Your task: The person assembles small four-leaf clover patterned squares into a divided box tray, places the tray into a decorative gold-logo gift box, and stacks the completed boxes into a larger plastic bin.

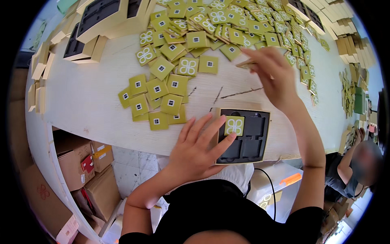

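A shallow open box (pixel 267 140) with a black compartmented insert (pixel 252 149) sits at the table's near edge. One flat olive-green square packet (pixel 234 126) with a white looped design lies in its far-left compartment. My left hand (pixel 194 146) is spread along the box's left side, two fingertips touching that packet. Beyond the box, my right hand (pixel 276 75) is raised and somewhat blurred. Its fingers pinch a thin flat square packet (pixel 246 63), seen nearly edge-on. A loose cluster of similar packets (pixel 156 88) lies left of the box.
A large heap of green packets (pixel 197 40) spreads over the table's far side. Boxes with black inserts (pixel 99 20) are stacked at the far left, pale boxes (pixel 353 49) at the right. Cardboard cartons (pixel 97 199) stand under the table. Another person (pixel 349 175) sits at the right.
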A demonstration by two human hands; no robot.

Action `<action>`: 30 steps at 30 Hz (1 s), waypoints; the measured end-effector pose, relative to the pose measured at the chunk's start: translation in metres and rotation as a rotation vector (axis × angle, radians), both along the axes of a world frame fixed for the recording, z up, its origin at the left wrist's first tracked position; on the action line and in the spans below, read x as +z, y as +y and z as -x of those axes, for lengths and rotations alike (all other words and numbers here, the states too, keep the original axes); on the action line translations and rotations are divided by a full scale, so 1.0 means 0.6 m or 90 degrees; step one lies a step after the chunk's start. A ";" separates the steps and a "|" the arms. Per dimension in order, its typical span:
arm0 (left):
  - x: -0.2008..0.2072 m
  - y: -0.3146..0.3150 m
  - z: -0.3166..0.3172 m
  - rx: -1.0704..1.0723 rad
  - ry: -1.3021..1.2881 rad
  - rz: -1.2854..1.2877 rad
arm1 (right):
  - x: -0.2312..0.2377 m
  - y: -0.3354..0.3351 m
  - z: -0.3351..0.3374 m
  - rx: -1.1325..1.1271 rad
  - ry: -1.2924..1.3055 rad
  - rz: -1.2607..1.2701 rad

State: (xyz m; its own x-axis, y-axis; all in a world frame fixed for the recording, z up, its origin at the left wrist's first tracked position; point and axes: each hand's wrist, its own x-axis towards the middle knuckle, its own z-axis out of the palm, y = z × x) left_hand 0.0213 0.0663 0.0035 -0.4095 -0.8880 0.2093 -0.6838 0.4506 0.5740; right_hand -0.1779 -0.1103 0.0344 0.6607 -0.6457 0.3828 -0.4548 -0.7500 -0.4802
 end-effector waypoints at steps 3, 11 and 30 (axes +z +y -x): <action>0.002 -0.001 0.000 0.001 0.000 -0.011 | 0.049 0.073 0.021 -0.091 -0.311 -0.370; 0.008 -0.009 0.028 -0.044 -0.040 0.033 | 0.002 0.127 0.062 -0.016 -0.072 -0.151; 0.006 -0.013 0.037 -0.045 0.000 0.012 | -0.018 0.158 0.076 -0.071 -0.062 -0.128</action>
